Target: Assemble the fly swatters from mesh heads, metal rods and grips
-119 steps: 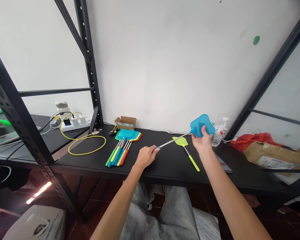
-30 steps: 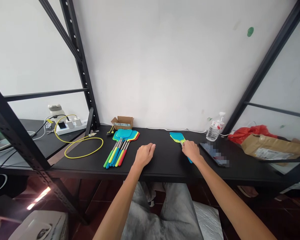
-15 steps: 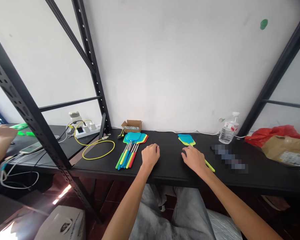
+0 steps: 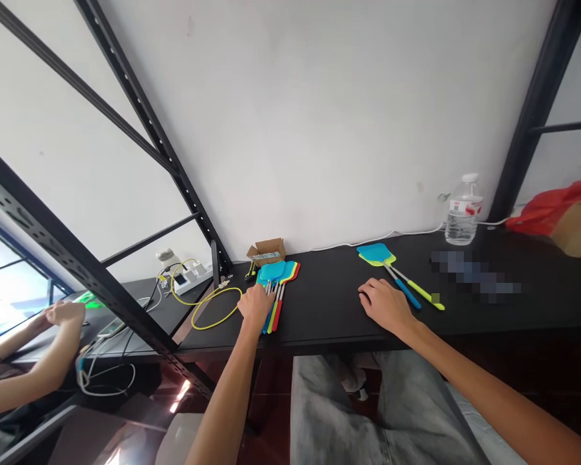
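A bunch of fly swatters point(image 4: 277, 272) lies on the black table, left of centre, with blue, yellow and red heads showing and coloured handles towards me. My left hand point(image 4: 255, 305) lies over the left-hand handles of that bunch, its fingers reaching across them; the fingertips are partly hidden. Further right rest a blue fly swatter point(image 4: 374, 252) and a yellow-green fly swatter point(image 4: 423, 295), heads overlapping and handles fanned apart. Just left of and in front of their handles, my right hand point(image 4: 383, 303) rests palm down on the table, thumb apart and nothing visible in it.
Behind the bunch stands a small cardboard box point(image 4: 267, 250). A yellow cable point(image 4: 216, 328) loops to its left, near a power strip point(image 4: 193, 279). A water bottle point(image 4: 461, 213) and a red bag point(image 4: 556, 206) are at right. Another person's hands point(image 4: 65, 313) work at far left.
My left hand has moved left onto the bunch's handles. My right hand no longer covers the right pair's handles, so the blue one now shows. The view has shifted and tilted.
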The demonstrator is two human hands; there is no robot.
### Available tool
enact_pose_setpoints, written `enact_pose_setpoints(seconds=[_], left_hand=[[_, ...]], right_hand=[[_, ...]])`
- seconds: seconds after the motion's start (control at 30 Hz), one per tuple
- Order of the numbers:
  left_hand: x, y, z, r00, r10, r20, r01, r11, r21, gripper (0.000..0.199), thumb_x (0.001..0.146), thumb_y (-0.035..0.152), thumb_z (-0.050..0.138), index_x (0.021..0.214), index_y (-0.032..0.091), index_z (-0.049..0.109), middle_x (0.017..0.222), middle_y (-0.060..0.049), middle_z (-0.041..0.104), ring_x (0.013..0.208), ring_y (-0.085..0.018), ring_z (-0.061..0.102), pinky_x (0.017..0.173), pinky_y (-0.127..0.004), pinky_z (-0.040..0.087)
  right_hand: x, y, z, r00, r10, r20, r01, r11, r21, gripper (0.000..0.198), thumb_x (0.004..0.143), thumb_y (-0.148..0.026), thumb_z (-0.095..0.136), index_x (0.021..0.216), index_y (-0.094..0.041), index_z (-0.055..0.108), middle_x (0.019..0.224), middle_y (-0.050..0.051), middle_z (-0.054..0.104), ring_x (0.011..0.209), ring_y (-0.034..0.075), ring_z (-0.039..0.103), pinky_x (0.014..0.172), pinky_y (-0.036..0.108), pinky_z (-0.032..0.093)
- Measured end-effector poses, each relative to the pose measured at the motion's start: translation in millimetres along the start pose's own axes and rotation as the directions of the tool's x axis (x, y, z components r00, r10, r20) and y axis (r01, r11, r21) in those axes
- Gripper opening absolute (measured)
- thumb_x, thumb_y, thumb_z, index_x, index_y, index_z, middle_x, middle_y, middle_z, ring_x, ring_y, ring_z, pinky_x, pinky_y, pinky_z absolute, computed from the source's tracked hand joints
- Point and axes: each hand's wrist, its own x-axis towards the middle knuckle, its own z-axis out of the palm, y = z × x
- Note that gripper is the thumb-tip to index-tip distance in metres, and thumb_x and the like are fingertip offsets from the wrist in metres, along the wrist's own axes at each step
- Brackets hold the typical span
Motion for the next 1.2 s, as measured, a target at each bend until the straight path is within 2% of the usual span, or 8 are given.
enact_pose_setpoints(seconds=[0.2, 0.47, 0.7, 0.77, 0.9, 0.97, 1.03, 1.2], left_hand=[[2, 12, -1, 1.0, -0.002, -0.009, 0.003, 0.997, 0.082, 0.017, 0.08, 0.026, 0.055, 0.085, 0.019, 0.069, 0.097, -0.015, 0.071, 0.093, -0.031, 0.067, 0.071, -0.034, 0.046], [-6, 21, -12, 0.999, 0.016, -0.041, -0.013, 0.997, 0.071, 0.018, 0.084, 0.028, 0.051, 0.078, 0.018, 0.066, 0.086, -0.013, 0.07, 0.086, -0.029, 0.067, 0.066, -0.031, 0.042], [-25, 61, -11, 0.964, 0.179, -0.197, -0.205, 0.972, -0.118, 0.027, 0.094, 0.035, 0.044, 0.11, 0.022, 0.061, 0.09, -0.007, 0.071, 0.085, -0.024, 0.066, 0.064, -0.027, 0.038], [-34, 79, -2, 0.93, 0.267, -0.253, -0.315, 0.933, -0.173, 0.03, 0.096, 0.033, 0.042, 0.121, 0.025, 0.056, 0.092, -0.006, 0.071, 0.085, -0.021, 0.066, 0.065, -0.026, 0.037], [-57, 111, 17, 0.857, 0.413, -0.309, -0.481, 0.856, -0.189, 0.03, 0.099, 0.041, 0.039, 0.119, 0.03, 0.058, 0.1, -0.003, 0.07, 0.083, -0.017, 0.066, 0.062, -0.024, 0.034], [-66, 122, 25, 0.841, 0.442, -0.312, -0.507, 0.845, -0.172, 0.031, 0.1, 0.043, 0.038, 0.117, 0.031, 0.06, 0.097, -0.003, 0.07, 0.078, -0.016, 0.066, 0.058, -0.024, 0.032], [-71, 128, 32, 0.825, 0.465, -0.323, -0.53, 0.833, -0.156, 0.031, 0.1, 0.043, 0.036, 0.117, 0.031, 0.06, 0.096, -0.002, 0.07, 0.076, -0.016, 0.066, 0.056, -0.024, 0.031], [-74, 131, 38, 0.794, 0.497, -0.349, -0.567, 0.813, -0.133, 0.034, 0.101, 0.043, 0.033, 0.118, 0.032, 0.061, 0.093, -0.002, 0.07, 0.075, -0.015, 0.066, 0.055, -0.024, 0.03]], right_hand=[[-2, 1, 0, 0.999, -0.008, -0.039, 0.009, 1.0, 0.018, 0.03, 0.097, -0.028, 0.041, 0.097, -0.022, 0.071, 0.102, 0.009, 0.066, 0.092, 0.022, 0.057, 0.056, 0.027, 0.04], [-3, 2, 0, 0.998, -0.002, -0.055, 0.004, 0.999, 0.052, 0.03, 0.096, -0.028, 0.042, 0.095, -0.021, 0.071, 0.101, 0.009, 0.066, 0.091, 0.023, 0.058, 0.053, 0.027, 0.039], [6, 7, 4, 0.995, 0.076, -0.063, -0.052, 0.944, 0.326, 0.025, 0.092, -0.032, 0.049, 0.093, -0.023, 0.073, 0.097, 0.007, 0.07, 0.09, 0.024, 0.062, 0.06, 0.029, 0.042], [15, 6, 5, 0.991, 0.13, -0.022, -0.095, 0.823, 0.56, 0.026, 0.09, -0.038, 0.052, 0.094, -0.024, 0.074, 0.095, 0.006, 0.072, 0.086, 0.023, 0.064, 0.064, 0.029, 0.044], [34, -5, 9, 0.958, 0.215, 0.19, -0.246, 0.272, 0.931, 0.04, 0.084, -0.051, 0.059, 0.108, -0.022, 0.072, 0.102, 0.008, 0.073, 0.081, 0.021, 0.066, 0.055, 0.026, 0.046], [41, -11, 11, 0.943, 0.232, 0.24, -0.266, 0.092, 0.96, 0.043, 0.081, -0.055, 0.062, 0.106, -0.021, 0.072, 0.106, 0.009, 0.072, 0.082, 0.02, 0.066, 0.052, 0.023, 0.045], [43, -16, 13, 0.935, 0.257, 0.245, -0.263, 0.035, 0.964, 0.042, 0.078, -0.056, 0.066, 0.098, -0.019, 0.074, 0.105, 0.01, 0.072, 0.082, 0.019, 0.065, 0.051, 0.022, 0.045], [42, -18, 19, 0.923, 0.313, 0.224, -0.248, 0.038, 0.968, 0.04, 0.074, -0.054, 0.07, 0.087, -0.017, 0.075, 0.093, 0.011, 0.074, 0.076, 0.018, 0.065, 0.051, 0.022, 0.045]])
